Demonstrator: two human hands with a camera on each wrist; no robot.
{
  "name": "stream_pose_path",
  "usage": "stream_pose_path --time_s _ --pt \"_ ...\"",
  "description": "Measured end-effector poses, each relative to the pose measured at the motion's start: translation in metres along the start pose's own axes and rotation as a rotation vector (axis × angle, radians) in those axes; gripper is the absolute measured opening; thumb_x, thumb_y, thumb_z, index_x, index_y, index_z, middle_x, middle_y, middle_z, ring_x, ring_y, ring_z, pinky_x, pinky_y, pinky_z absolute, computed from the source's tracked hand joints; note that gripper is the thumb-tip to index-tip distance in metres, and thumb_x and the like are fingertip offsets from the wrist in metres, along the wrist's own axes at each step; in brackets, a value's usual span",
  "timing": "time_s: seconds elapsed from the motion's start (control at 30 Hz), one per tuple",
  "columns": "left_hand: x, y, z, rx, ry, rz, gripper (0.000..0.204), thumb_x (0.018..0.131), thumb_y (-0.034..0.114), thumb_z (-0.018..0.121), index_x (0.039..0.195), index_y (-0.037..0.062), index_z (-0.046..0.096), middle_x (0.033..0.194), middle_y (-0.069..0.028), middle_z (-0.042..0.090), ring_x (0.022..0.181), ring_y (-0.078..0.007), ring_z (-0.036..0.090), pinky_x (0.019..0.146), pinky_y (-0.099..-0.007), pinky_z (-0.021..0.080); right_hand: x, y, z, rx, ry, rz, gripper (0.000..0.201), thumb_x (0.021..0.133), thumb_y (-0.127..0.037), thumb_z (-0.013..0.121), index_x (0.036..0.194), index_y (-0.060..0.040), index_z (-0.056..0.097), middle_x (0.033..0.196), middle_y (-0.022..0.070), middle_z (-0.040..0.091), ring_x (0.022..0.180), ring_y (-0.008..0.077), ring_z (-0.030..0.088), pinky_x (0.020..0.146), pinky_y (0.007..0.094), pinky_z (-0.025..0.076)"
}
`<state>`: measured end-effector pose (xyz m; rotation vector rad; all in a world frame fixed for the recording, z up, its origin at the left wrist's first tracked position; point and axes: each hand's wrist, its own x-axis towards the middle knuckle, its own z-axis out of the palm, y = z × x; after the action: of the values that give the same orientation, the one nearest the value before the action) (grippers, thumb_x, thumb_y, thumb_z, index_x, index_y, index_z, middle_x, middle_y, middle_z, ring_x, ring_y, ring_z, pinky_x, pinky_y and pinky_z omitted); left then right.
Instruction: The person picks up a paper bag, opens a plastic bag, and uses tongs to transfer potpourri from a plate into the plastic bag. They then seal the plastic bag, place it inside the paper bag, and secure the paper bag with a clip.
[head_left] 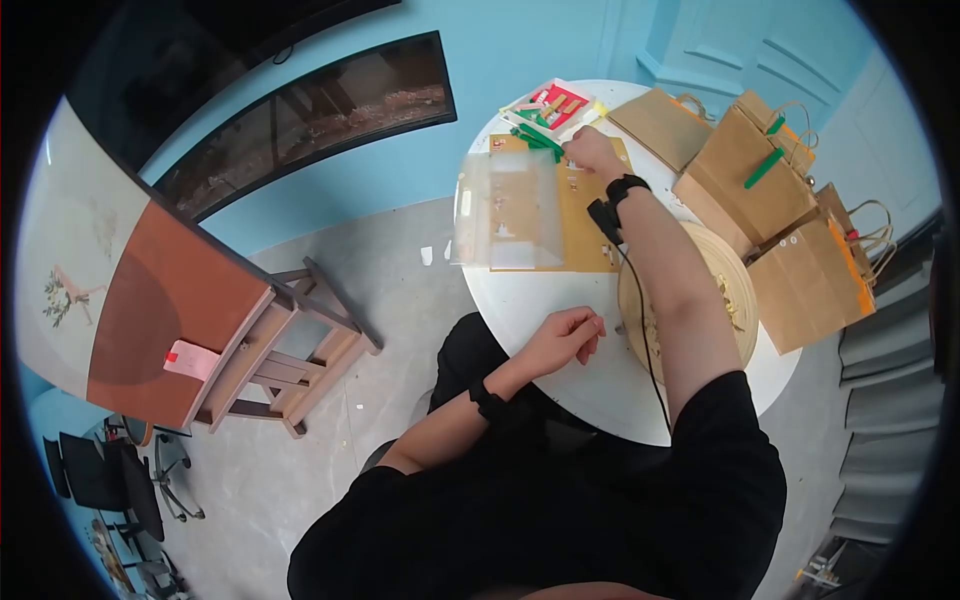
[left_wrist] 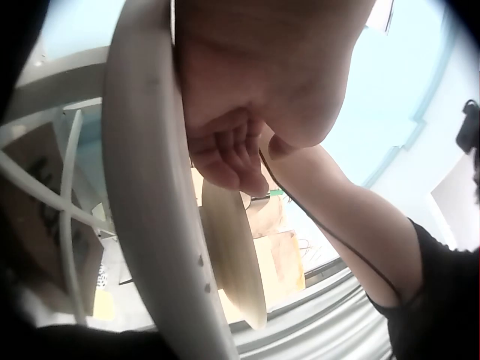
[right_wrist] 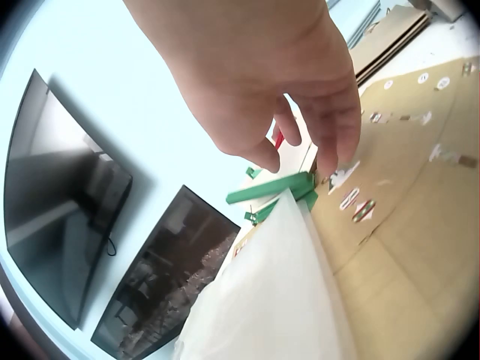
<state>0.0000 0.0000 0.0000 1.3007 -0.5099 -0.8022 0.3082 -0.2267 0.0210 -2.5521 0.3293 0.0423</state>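
Note:
My right hand reaches to the far side of the round white table. In the right wrist view its fingers hang apart over a brown paper sheet dotted with small stickers, fingertips close above it. Beside the thumb lie green strips, next to the top of a translucent plastic bag. That bag covers the sheet's left part in the head view. My left hand rests at the near table edge with loosely bent fingers and nothing in them. Its palm shows in the left wrist view.
A round wooden tray with pale bits on it stands under my right forearm. Brown paper bags crowd the table's right side. A red packet lies at the back. A black cable trails from my right wrist.

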Motion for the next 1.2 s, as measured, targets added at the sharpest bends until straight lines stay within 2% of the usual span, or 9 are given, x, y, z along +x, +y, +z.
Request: stream_pose_path --time_s 0.27,0.37,0.5,0.6,0.67,0.77,0.9,1.1,1.2 --pt "0.0 -0.01 -0.005 -0.002 0.001 0.08 0.028 0.109 0.022 0.051 0.097 0.0 0.064 0.073 -0.0029 0.062 0.063 -0.0107 0.061 0.059 -0.0253 0.05 -0.194 0.021 -0.146 0.178 -0.209 -0.145 0.03 0.097 -0.034 0.065 0.111 -0.0073 0.071 0.092 0.0019 0.072 0.077 0.0101 0.067 0.068 0.0265 0.054" --pt "0.0 -0.013 -0.007 -0.027 -0.006 0.061 0.027 0.109 0.02 0.051 0.099 -0.0013 0.064 0.074 -0.0044 0.062 0.063 -0.0118 0.06 0.06 -0.0257 0.05 -0.276 0.063 -0.195 0.273 0.15 -0.25 0.025 0.1 -0.025 0.062 0.107 -0.0037 0.072 0.089 0.0033 0.074 0.077 0.0097 0.067 0.069 0.0262 0.054" --pt "0.0 -0.01 -0.004 -0.054 0.007 0.046 0.028 0.108 0.02 0.051 0.098 -0.0017 0.064 0.074 -0.0052 0.062 0.063 -0.0132 0.06 0.06 -0.0261 0.05 -0.352 0.138 -0.259 0.056 0.961 -0.176 0.029 0.097 -0.029 0.065 0.104 -0.0027 0.075 0.083 0.0117 0.076 0.07 0.0131 0.07 0.068 0.0292 0.055" --pt "0.001 -0.008 -0.003 -0.007 0.007 0.053 0.028 0.109 0.02 0.051 0.098 -0.0015 0.064 0.075 -0.0053 0.062 0.063 -0.0133 0.06 0.059 -0.0259 0.049 -0.397 0.177 -0.305 -0.243 1.141 0.089 0.035 0.093 -0.036 0.067 0.112 -0.0067 0.074 0.102 0.0148 0.075 0.093 0.0259 0.069 0.087 0.0373 0.054" --pt "0.0 -0.007 -0.002 0.009 0.004 0.052 0.028 0.109 0.02 0.05 0.098 -0.0013 0.065 0.075 -0.0054 0.062 0.063 -0.0133 0.06 0.059 -0.0259 0.049 -0.405 0.224 -0.325 -0.699 1.146 0.18 0.04 0.091 -0.039 0.067 0.117 -0.009 0.073 0.114 0.0168 0.072 0.109 0.0332 0.064 0.097 0.0424 0.05" --pt "0.0 -0.008 -0.003 0.018 0.019 0.063 0.028 0.109 0.02 0.049 0.098 -0.0013 0.064 0.075 -0.0056 0.062 0.062 -0.0133 0.059 0.06 -0.0259 0.049 -0.411 0.256 -0.329 -0.589 0.72 0.267 0.046 0.089 -0.041 0.066 0.123 -0.01 0.069 0.125 0.0197 0.065 0.122 0.04 0.054 0.107 0.0485 0.043" --pt "-0.002 -0.007 0.0 0.01 0.06 0.073 0.029 0.109 0.02 0.049 0.098 -0.0014 0.064 0.075 -0.0057 0.062 0.062 -0.0132 0.059 0.061 -0.0257 0.049 -0.414 0.246 -0.309 -0.184 1.059 0.037 0.051 0.09 -0.038 0.069 0.128 -0.0052 0.064 0.123 0.022 0.066 0.118 0.04 0.059 0.103 0.0461 0.048" --pt "0.0 -0.008 0.0 0.041 0.065 0.069 0.03 0.11 0.021 0.048 0.098 -0.0014 0.064 0.075 -0.0057 0.062 0.062 -0.0131 0.058 0.061 -0.0253 0.048 -0.423 0.263 -0.313 -0.615 0.734 0.187 0.039 0.091 -0.035 0.07 0.112 -0.0021 0.074 0.119 0.0189 0.069 0.104 0.0394 0.068 0.093 0.0432 0.053" --pt "0.0 -0.008 0.001 0.029 0.071 0.068 0.029 0.11 0.021 0.048 0.098 -0.0012 0.064 0.074 -0.0055 0.062 0.062 -0.0129 0.058 0.061 -0.0251 0.047 -0.43 0.233 -0.328 -0.481 0.597 0.325 0.037 0.091 -0.035 0.07 0.103 -0.0002 0.076 0.105 0.0209 0.072 0.095 0.0386 0.07 0.085 0.0443 0.055"
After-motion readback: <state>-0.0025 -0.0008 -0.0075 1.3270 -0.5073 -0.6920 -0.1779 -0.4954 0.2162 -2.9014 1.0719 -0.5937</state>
